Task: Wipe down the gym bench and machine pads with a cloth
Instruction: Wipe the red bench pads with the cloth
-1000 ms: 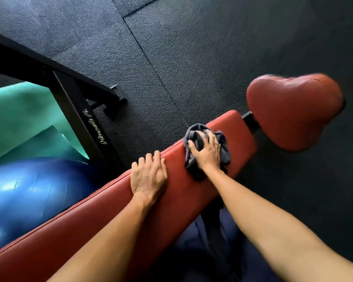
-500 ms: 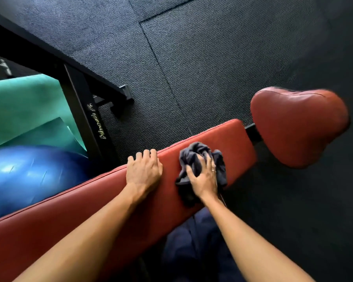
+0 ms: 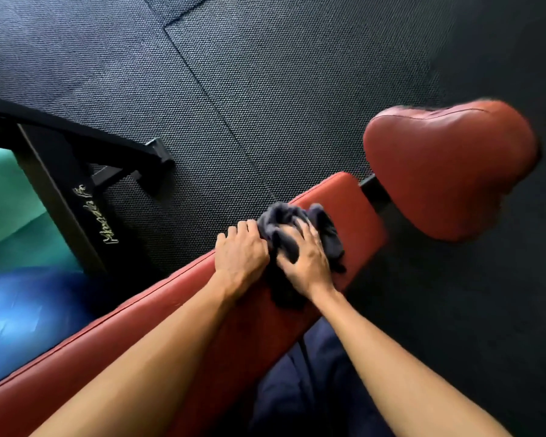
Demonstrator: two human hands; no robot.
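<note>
**2 hands on a red gym bench, right hand pressing a dark cloth near the bench's upper end**

The right hand (image 3: 306,263), in the centre of the frame, lies palm down with fingers spread and nearly straight. It presses a bunched dark grey cloth (image 3: 284,228) onto the pad without clenching it. The cloth shows past the fingertips and at both sides of the hand.

The left hand (image 3: 240,253) sits just to the left, palm down on the same pad and touching the cloth's left edge. Its fingertips bend over the far edge. It seems to brace, holding nothing.

Both hands rest on the long red bench pad (image 3: 139,335). The pad's long axis runs diagonally from the lower left corner up toward the centre right. The cloth lies close to that upper right end, with a short bare stretch beyond it.

Past a narrow gap with a black bracket, a separate rounded red seat pad (image 3: 448,165) sits in the upper right. The right hand is the nearer of the 2 to it. Most of the long pad stretches lower left, behind the left hand, so a stroke that way probably needs that hand lifted.

Around the bench are dark rubber floor tiles (image 3: 297,74), a black machine frame (image 3: 76,190), a blue ball (image 3: 22,316) and a green mat (image 3: 4,200).
</note>
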